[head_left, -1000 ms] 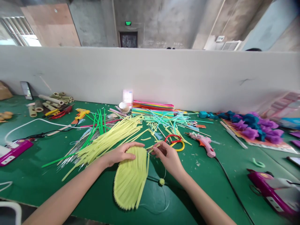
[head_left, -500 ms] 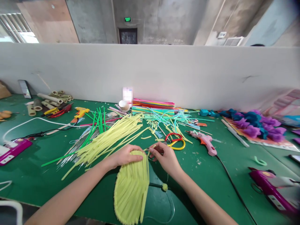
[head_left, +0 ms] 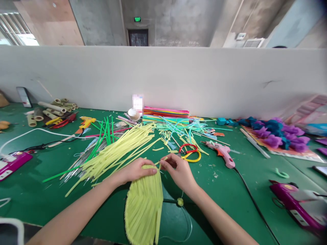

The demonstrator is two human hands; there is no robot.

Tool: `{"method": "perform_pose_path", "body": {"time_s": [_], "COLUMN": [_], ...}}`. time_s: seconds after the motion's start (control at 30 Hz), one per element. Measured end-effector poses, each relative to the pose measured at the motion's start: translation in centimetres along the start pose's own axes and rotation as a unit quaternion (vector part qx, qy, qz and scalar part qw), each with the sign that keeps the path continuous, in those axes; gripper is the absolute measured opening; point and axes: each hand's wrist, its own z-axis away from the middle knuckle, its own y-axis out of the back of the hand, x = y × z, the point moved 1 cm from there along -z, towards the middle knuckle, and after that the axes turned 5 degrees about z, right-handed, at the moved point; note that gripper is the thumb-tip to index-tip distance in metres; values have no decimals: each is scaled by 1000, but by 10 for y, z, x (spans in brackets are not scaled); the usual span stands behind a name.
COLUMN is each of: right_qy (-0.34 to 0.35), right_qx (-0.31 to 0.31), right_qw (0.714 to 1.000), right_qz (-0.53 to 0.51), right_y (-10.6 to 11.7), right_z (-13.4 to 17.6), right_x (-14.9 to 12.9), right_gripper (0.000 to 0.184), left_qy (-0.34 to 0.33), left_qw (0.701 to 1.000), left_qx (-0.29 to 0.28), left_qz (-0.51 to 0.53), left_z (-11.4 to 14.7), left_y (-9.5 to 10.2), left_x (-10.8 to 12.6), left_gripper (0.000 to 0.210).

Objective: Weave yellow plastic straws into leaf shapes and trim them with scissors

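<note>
A leaf-shaped piece made of yellow-green pipe cleaners [head_left: 143, 207] hangs from my left hand [head_left: 140, 169], whose thumb lies across its top edge. My right hand [head_left: 178, 169] pinches the upper end of a yellow-green pipe cleaner [head_left: 159, 200] at the piece's right edge. From that edge a dark green stem [head_left: 169, 201] runs to a small fuzzy yellow-green ball [head_left: 180, 202]. A thin clear thread loops below the ball. Just beyond my right hand lie scissors with red and yellow handles [head_left: 191, 156].
Loose yellow-green pipe cleaners [head_left: 122, 146] are heaped beyond my left arm. A pink glue gun [head_left: 223, 152] with a black cord lies to the right, a yellow glue gun [head_left: 87, 121] to the left. Purple power strips [head_left: 293, 206] sit at both sides. Bamboo tubes [head_left: 55, 108] lie at the back left.
My right fingers have shifted slightly left and up along the piece's top right edge. Both hands keep their grip. The view has moved a little.
</note>
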Motion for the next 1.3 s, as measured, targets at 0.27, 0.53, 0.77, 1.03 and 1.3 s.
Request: {"method": "perform_pose_path", "body": {"time_s": [0.27,0.53,0.77,1.03,1.3], "right_qy": [51,165,245,305,339], "right_qx": [10,32,40,-1,17], "right_qw": [997,976,959,935,892], "right_qz": [49,136,140,183,299], "right_y": [-3,-5,-7,-12,-15], "right_z": [5,11,18,25,28], "right_x": [-7,-10,-13,-10,-14], "right_gripper": [8,9,18,25,25], "left_qy": [1,-11,35,57,56], "left_qw": [1000,998,980,943,926], "left_qx": [-10,-22,7,38,88], "left_qz": [-2,59,197,324,363], "left_z": [-1,-2,2,4,5], "left_y": [0,-1,-1,-3,0], "left_x": [0,-4,-5,-6,-2], "left_gripper": [42,37,37,35,30]}}
